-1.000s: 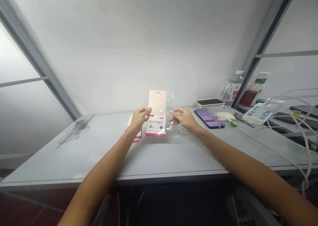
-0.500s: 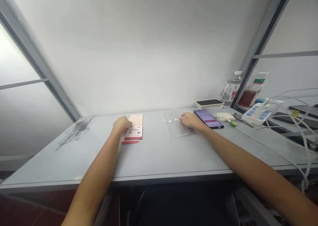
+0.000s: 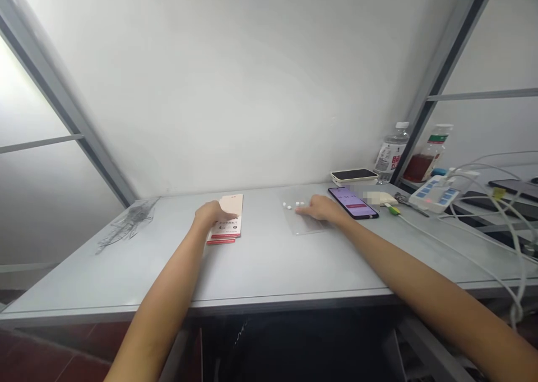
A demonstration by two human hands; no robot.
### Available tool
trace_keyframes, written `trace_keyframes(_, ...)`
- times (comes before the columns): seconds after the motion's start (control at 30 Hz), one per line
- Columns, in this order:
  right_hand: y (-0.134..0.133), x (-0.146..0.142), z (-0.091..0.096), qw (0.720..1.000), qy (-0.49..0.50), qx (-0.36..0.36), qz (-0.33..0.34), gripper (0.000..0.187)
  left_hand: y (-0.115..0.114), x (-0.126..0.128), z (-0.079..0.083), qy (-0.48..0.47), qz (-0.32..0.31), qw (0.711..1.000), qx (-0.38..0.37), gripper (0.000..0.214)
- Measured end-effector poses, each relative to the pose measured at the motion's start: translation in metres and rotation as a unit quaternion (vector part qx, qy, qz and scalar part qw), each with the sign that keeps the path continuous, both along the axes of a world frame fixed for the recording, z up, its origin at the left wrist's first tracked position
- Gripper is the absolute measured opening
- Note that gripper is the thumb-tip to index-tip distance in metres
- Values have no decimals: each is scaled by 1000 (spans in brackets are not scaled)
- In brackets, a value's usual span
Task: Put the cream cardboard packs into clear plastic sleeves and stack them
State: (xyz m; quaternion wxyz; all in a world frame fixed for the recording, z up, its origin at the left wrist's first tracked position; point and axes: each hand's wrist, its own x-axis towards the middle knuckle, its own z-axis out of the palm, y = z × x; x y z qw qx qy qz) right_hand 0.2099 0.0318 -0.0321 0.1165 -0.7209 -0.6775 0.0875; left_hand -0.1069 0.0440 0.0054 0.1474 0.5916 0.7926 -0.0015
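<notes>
Left of the clear plastic bag (image 3: 292,220), the left hand (image 3: 213,213) lies loosely curled on a red-edged card packet (image 3: 230,205) — the right hand (image 3: 321,208), fingers extended, rests on the bag, nearest its small white discs (image 3: 291,205).

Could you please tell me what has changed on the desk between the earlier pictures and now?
The left hand has lowered the pink-and-white card packet from upright onto the desk and rests on it. The right hand has laid the clear plastic bag flat, beside small white discs. The phone and water bottle stayed put.
</notes>
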Motion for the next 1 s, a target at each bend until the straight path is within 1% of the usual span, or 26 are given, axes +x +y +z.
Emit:
trace_keyframes(0.1, 3, 3, 0, 999, 46, -19, 13, 42, 2, -2, -1, -6, -6, 1000, 3, 55)
trace_keyframes(0.23, 2, 6, 5, 993, 114, 4, 27, 35, 3, -2, -1, -3, -5, 1000, -8, 51)
trace_keyframes(0.3, 0, 6, 9, 983, 180, 17, 34, 29, 3, -3, 0, -5, 0, 1000, -11, 49)
trace_keyframes(0.4, -3, 4, 14, 955, 290, 29, 51, 20, 3, -5, 0, -16, 15, 1000, 3, 47)
trace_keyframes(0.47, -4, 2, 17, 943, 326, 31, 66, 17, 4, -6, 0, -59, 29, 997, 30, 45)
trace_keyframes(0.57, -6, -1, 21, 914, 394, 48, 80, 18, 6, -7, 1, -164, 28, 984, 71, 37)
trace_keyframes(0.67, -10, -4, 24, 881, 458, 74, 93, 31, 5, -5, 5, -241, 10, 965, 103, 27)
trace_keyframes(0.7, -11, -5, 25, 875, 466, 85, 96, 36, 4, -3, 7, -256, 7, 960, 115, 26)
trace_keyframes(0.73, -12, -6, 25, 872, 470, 99, 97, 39, 2, 0, 9, -283, 0, 950, 133, 26)
trace_keyframes(0.8, -15, -9, 26, 865, 475, 127, 98, 39, -4, 7, 15, -354, -30, 919, 172, 30)
trace_keyframes(0.83, -17, -11, 26, 860, 482, 136, 100, 38, -8, 12, 17, -416, -57, 887, 194, 32)
trace_keyframes(0.87, -18, -14, 26, 853, 491, 140, 103, 37, -14, 18, 20, -458, -84, 860, 206, 35)
trace_keyframes(0.9, -20, -17, 26, 846, 503, 139, 110, 35, -20, 25, 22, -488, -107, 841, 207, 36)
trace_keyframes(0.93, -22, -21, 26, 839, 514, 137, 117, 33, -27, 33, 23, -532, -142, 812, 196, 37)
trace_keyframes(0.97, -24, -26, 25, 832, 523, 136, 122, 32, -34, 42, 24, -568, -174, 786, 170, 37)
trace_keyframes(1.0, -26, -31, 25, 827, 530, 136, 130, 31, -40, 51, 23, -591, -197, 769, 142, 36)
